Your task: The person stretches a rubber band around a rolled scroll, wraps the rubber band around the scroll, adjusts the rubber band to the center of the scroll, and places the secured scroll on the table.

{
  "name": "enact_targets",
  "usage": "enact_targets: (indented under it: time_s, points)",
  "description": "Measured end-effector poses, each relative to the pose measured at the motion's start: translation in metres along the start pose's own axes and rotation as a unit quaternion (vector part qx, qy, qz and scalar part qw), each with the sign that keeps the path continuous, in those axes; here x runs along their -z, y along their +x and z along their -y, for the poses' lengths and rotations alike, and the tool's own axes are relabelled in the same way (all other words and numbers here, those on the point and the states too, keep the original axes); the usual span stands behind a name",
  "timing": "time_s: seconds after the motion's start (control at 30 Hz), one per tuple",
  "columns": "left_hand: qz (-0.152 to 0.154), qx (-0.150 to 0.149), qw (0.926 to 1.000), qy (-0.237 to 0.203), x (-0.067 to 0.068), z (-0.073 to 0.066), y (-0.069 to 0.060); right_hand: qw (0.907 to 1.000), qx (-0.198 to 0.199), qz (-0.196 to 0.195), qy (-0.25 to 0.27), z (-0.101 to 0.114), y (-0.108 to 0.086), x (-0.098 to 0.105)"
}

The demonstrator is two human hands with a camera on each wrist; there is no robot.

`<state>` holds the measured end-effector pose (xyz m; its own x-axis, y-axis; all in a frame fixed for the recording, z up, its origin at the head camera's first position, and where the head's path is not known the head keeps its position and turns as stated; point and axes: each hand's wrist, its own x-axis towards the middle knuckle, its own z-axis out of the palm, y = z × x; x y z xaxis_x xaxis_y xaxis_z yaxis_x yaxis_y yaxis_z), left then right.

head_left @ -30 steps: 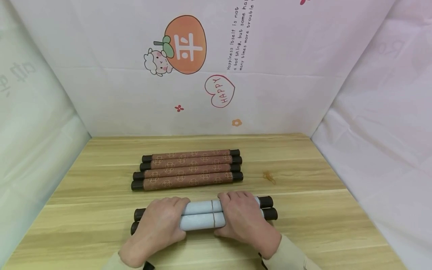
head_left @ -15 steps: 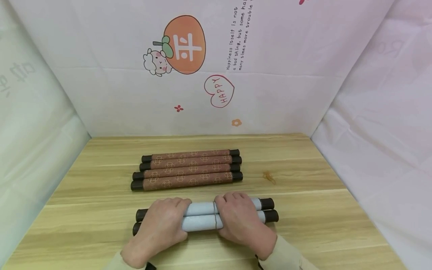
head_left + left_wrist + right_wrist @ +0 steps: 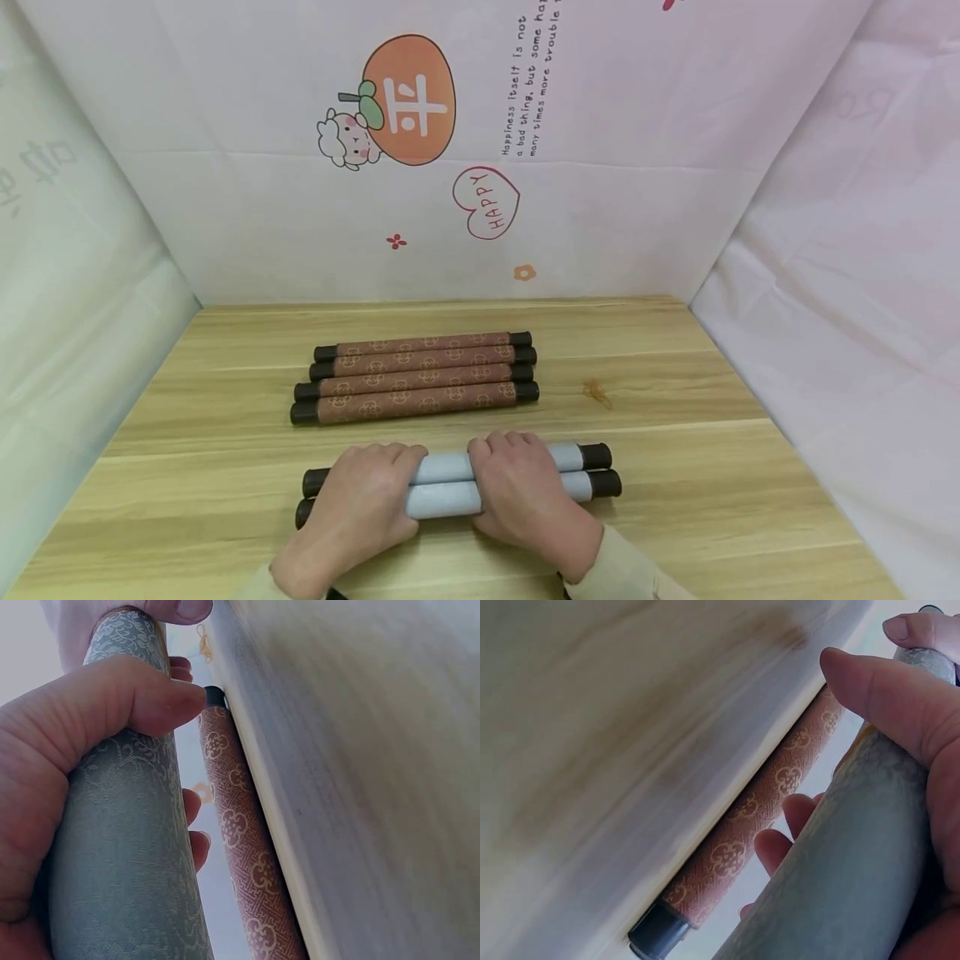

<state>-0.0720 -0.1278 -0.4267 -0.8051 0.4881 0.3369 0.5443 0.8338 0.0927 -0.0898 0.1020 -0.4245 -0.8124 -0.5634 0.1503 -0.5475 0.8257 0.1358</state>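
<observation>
Two pale blue scrolls [image 3: 444, 500] with black end knobs lie side by side in the head view, above the near part of the table. My left hand [image 3: 363, 504] grips both of them left of their middle. My right hand [image 3: 519, 496] grips the pair a little right of the middle, with a bare stretch of scroll between the hands. Both wrist views show thumbs and fingers curled round a scroll with a woven floral pattern. Under my right hand in the right wrist view, a thin orange strip [image 3: 855, 748] shows at the scroll's edge; its full course is hidden.
Several brown patterned scrolls [image 3: 420, 402] with black ends lie in a row beyond my hands on the wooden table [image 3: 705, 500]. A small tan tangle of bands or string [image 3: 597, 393] lies to their right. White printed cloth [image 3: 600, 225] encloses the back and sides.
My right hand has slid left along the blue scrolls, and the thin band seen around them earlier is now covered by it. The pair has shifted slightly right and nearer.
</observation>
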Motion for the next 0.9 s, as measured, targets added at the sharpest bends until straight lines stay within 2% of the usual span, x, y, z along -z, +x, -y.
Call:
enact_targets:
  time_s: [0.5, 0.77, 0.9]
  points:
    - [-0.008, -0.006, 0.9999, 0.006, -0.0042, -0.0028, -0.0028, 0.9999, -0.001, -0.01, -0.007, 0.0106, 0.0007, -0.0016]
    - [-0.001, -0.002, 1.0, 0.01, -0.0026, -0.0016, -0.0017, 0.9996, 0.001, 0.028, 0.005, 0.0069, 0.0024, 0.0012]
    - [0.0, 0.004, 1.0, 0.008, -0.0009, 0.0003, -0.0015, 0.9995, -0.007, 0.029, 0.015, 0.0011, 0.0014, 0.003]
